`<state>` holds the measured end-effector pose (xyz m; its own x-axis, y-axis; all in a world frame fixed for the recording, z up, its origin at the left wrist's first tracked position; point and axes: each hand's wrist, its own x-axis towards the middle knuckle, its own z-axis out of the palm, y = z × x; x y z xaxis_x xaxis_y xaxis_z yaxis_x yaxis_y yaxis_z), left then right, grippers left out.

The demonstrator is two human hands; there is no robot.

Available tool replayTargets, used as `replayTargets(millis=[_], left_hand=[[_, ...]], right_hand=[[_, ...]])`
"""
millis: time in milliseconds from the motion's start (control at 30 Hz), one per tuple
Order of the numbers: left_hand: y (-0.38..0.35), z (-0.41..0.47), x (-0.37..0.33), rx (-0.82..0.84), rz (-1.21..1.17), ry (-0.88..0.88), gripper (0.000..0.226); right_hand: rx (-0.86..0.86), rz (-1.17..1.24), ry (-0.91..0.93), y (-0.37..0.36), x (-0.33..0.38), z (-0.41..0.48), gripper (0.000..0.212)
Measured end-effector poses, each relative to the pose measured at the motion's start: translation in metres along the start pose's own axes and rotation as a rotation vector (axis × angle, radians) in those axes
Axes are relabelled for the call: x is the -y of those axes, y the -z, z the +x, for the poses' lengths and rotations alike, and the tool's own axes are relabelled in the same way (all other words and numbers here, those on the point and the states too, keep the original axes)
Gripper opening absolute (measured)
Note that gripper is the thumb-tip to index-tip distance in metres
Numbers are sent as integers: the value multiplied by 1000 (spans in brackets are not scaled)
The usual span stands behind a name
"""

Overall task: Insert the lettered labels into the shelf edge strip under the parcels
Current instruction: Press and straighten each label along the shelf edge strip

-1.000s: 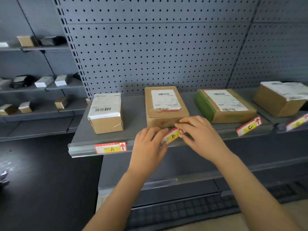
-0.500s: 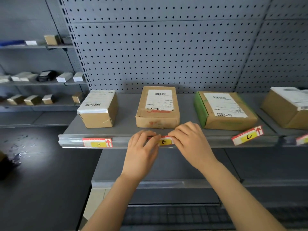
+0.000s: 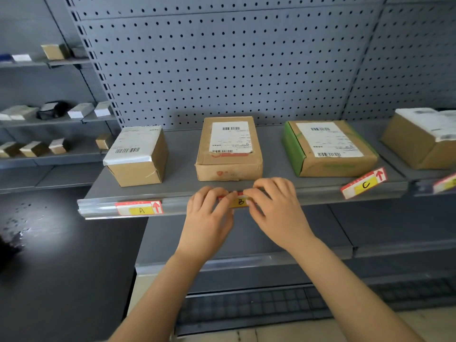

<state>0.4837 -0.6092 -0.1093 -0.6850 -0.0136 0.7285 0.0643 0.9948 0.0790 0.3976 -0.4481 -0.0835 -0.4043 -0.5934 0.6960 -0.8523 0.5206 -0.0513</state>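
At the left of the frame, side shelves are carrying small boxes too blurred to read. In the centre, the grey shelf is bearing four parcels in a row. Below the left parcel, label A is sitting flat in the edge strip. Under the middle parcel, the left hand and the right hand are pinching label B by its ends against the strip, fingers curled narrowly over it. They are hiding all but the letter, so I cannot tell whether it is seated. Further right, label C is lying tilted below the green-sided parcel, its right end raised above the strip. At the far right, the fourth parcel and another label are being cut off by the frame edge.
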Motion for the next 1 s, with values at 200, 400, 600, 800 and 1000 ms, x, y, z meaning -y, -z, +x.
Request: replayTargets(millis=[200, 400, 600, 800, 1000], left_hand=[[-2, -2, 13, 11, -38, -90, 36], [-4, -3, 21, 68, -71, -122, 38], [7, -6, 21, 100, -165, -136, 45], [22, -12, 3, 66, -326, -167, 38], [31, -4, -25, 94, -451, -214, 37]], right_hand=[[14, -64, -119, 0, 17, -8, 19], [113, -69, -218, 5, 28, -9, 30], [137, -56, -335, 22, 41, -22, 34], [68, -141, -411, 47, 52, -45, 31], [46, -187, -414, 72, 55, -57, 31]])
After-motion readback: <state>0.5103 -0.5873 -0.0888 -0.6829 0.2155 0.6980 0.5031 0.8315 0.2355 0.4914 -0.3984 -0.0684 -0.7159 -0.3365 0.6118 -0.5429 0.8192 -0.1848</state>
